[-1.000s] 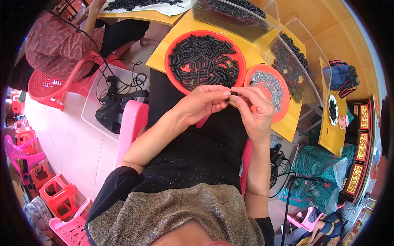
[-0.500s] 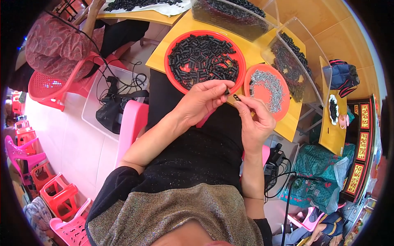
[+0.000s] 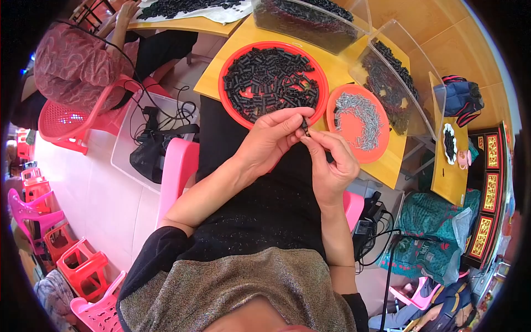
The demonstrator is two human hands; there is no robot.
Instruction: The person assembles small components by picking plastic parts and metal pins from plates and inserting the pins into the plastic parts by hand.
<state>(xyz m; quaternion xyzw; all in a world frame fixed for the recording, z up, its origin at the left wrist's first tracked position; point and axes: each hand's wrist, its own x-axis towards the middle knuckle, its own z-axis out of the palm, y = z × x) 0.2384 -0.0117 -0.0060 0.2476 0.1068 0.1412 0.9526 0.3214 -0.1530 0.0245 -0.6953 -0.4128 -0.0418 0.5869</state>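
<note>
My left hand (image 3: 275, 138) pinches a small black plastic piece (image 3: 305, 125) between thumb and fingertips. My right hand (image 3: 333, 166) meets it from the right, its thumb and forefinger closed on a small dark piece (image 3: 307, 133) with a brassy glint. The two pieces touch or nearly so; the fingertips cover the join. Just beyond my hands stands a red round basin (image 3: 223, 105) holding many short black plastic pieces (image 3: 271, 77). To its right lies an orange-red plate (image 3: 348, 124) with a curved heap of thin silvery metal pins or screws (image 3: 366, 119).
Clear plastic bins (image 3: 310, 30) of black pieces stand on the yellow table (image 3: 213, 74). A pink chair arm (image 3: 180, 171) is at my left, near a plastic tub (image 3: 124, 155) with cables. Another person (image 3: 83, 66) sits at far left. Black cables (image 3: 376, 229) hang at my right.
My right hand has moved left, bringing its small dark piece up against the black piece in my left hand. The left hand has stayed nearly in place.
</note>
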